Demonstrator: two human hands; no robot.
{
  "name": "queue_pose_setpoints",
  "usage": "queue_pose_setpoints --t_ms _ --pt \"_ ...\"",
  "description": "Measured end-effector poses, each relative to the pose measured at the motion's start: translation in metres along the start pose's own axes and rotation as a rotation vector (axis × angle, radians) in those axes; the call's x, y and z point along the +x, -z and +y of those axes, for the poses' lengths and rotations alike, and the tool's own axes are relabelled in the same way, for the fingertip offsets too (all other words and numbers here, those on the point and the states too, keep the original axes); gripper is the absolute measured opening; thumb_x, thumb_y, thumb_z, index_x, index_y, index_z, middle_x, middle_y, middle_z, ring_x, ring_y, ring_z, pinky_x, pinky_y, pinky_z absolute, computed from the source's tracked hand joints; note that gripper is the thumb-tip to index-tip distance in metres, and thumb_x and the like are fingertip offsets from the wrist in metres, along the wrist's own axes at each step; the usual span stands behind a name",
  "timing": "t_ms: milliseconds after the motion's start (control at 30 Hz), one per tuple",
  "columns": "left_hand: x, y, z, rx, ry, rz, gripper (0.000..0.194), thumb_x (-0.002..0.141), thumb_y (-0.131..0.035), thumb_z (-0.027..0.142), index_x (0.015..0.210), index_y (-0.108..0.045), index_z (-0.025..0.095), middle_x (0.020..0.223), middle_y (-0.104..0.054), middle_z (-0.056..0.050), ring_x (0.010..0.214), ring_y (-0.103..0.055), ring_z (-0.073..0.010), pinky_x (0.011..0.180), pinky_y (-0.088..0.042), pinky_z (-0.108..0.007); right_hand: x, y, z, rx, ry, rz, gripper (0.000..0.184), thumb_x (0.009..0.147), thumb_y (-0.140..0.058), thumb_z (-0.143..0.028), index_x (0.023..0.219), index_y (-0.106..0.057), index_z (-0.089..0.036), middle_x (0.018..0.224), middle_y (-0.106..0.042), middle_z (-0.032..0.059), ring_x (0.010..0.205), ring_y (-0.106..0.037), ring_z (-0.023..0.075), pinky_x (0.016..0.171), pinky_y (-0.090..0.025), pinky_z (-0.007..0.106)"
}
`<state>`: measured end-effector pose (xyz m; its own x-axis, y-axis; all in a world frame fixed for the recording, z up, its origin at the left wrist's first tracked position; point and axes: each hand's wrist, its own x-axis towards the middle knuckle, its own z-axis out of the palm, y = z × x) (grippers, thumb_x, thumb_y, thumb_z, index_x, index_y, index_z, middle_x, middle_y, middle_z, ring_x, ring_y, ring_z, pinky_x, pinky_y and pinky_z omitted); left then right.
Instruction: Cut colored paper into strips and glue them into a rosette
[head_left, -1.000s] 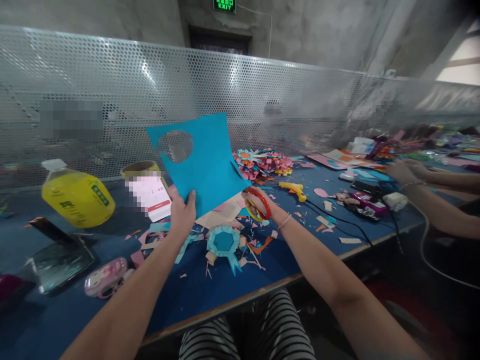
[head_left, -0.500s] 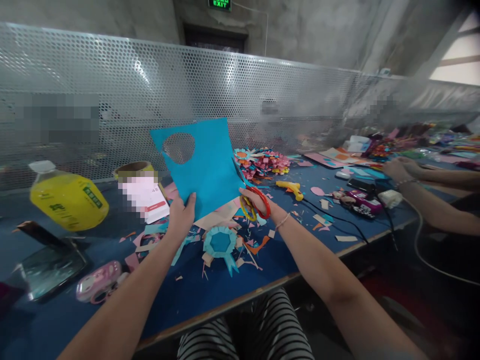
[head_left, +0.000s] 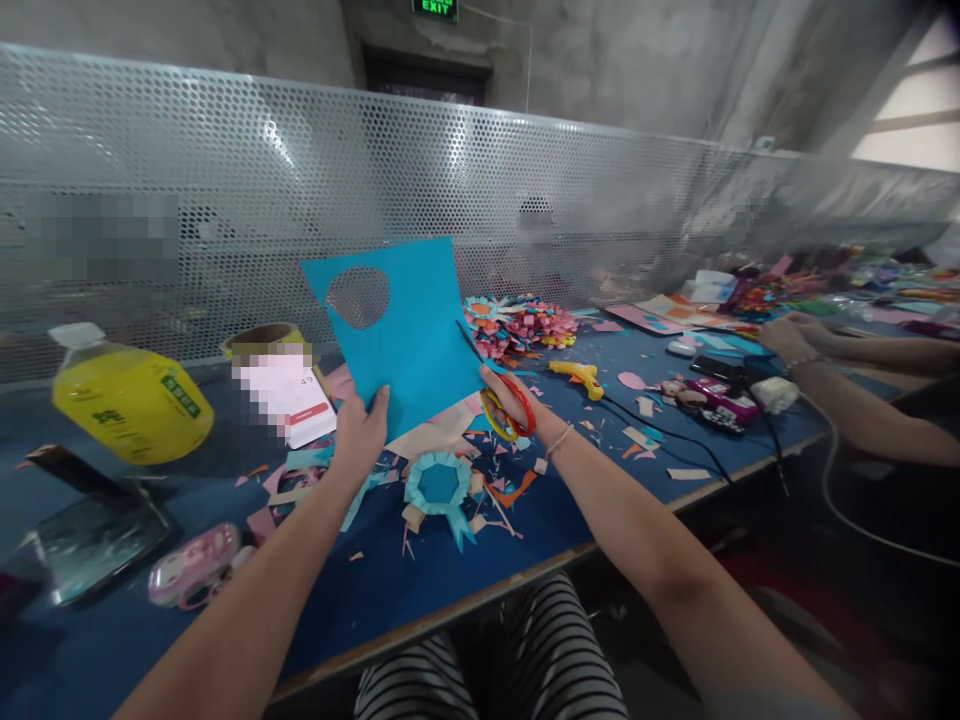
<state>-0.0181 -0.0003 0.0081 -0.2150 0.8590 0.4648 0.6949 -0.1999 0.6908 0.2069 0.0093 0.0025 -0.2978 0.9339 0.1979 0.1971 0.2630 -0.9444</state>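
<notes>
Grey concrete wall [head_left: 637, 60] fills the top of my head-camera feed, a green exit sign [head_left: 435, 7] at its upper edge. Below it I log a perforated metal screen [head_left: 225, 200] running along the back of a blue table [head_left: 360, 600], whose near edge is worn and brown. Over the table I see a bright turquoise sheet [head_left: 412, 330], plain, matt-looking, raised at a tilt. One rounded opening near its upper left corner lets the screen show through. Bottle of yellow liquid [head_left: 135, 400], white cap, stands well to the left. Left hand [head_left: 361, 430]: closed on the sheet's lower left edge, thumb on the near face; fingers behind hidden from me. Right hand [head_left: 514, 400]: curled around the red and yellow handles of the scissors [head_left: 531, 410], close to the sheet's right edge. One dark blade shows there; the other I cannot make out. Pale blue rosette [head_left: 439, 483], darker centre, two ribbon tails, lies on the table below the sheet. Yellow glue gun [head_left: 576, 378] to the right, black cord trailing. Smallest: pink, orange and cream scraps [head_left: 514, 490] strewn around the rosette.
</notes>
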Motion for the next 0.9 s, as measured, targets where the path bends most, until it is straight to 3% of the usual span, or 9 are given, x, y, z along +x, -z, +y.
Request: queue_pose_setpoints --t_ms 167,400,533,733,900 --pt "-0.001 -0.001 0.000 0.023 0.005 -0.028 0.031 0.080 -0.042 0.044 0.084 -0.056 0.017 0.074 -0.061 -0.010 0.073 -0.060 -0.0266 0.065 -0.047 -0.038 0.007 0.005 0.013 0.111 -0.086 -0.103 0.062 0.080 -0.033 -0.070 0.047 -0.043 -0.019 0.037 -0.041 -0.0026 0.033 -0.037 0.0062 0.039 -0.034 0.022" --pt "-0.002 -0.002 -0.002 -0.016 -0.034 -0.094 0.037 0.081 -0.041 0.045 0.095 -0.058 0.015 0.085 -0.064 -0.013 0.078 -0.061 -0.0267 0.066 -0.048 -0.036 0.008 0.009 0.021 0.156 -0.129 -0.085 0.060 0.076 -0.036 -0.072 0.049 -0.045 -0.019 0.041 -0.046 -0.0007 0.037 -0.044 0.0089 0.043 -0.040 0.024" --pt "-0.001 -0.003 -0.002 -0.027 -0.042 -0.065 0.035 0.080 -0.043 0.043 0.097 -0.058 0.015 0.079 -0.064 -0.011 0.076 -0.061 -0.0268 0.063 -0.047 -0.035 0.006 0.007 0.017 0.158 -0.090 -0.036 0.059 0.077 -0.035 -0.072 0.050 -0.042 -0.020 0.041 -0.044 -0.0009 0.038 -0.042 0.0088 0.044 -0.038 0.025" --pt "-0.001 -0.001 0.001 -0.009 0.011 -0.096 0.032 0.081 -0.042 0.044 0.083 -0.058 0.017 0.066 -0.060 -0.008 0.063 -0.058 -0.0238 0.056 -0.045 -0.034 0.000 0.001 0.002 0.131 -0.056 0.035 0.057 0.077 -0.034 -0.072 0.051 -0.036 -0.022 0.039 -0.040 -0.0021 0.037 -0.039 0.0090 0.044 -0.037 0.026" --pt "-0.001 -0.001 0.002 0.000 -0.003 -0.087 0.029 0.081 -0.043 0.041 0.087 -0.058 0.016 0.073 -0.061 -0.010 0.074 -0.061 -0.0260 0.065 -0.047 -0.036 0.000 -0.003 0.001 0.041 -0.128 0.140 0.058 0.078 -0.031 -0.073 0.048 -0.033 -0.022 0.034 -0.034 -0.0015 0.035 -0.038 0.0101 0.040 -0.036 0.027"
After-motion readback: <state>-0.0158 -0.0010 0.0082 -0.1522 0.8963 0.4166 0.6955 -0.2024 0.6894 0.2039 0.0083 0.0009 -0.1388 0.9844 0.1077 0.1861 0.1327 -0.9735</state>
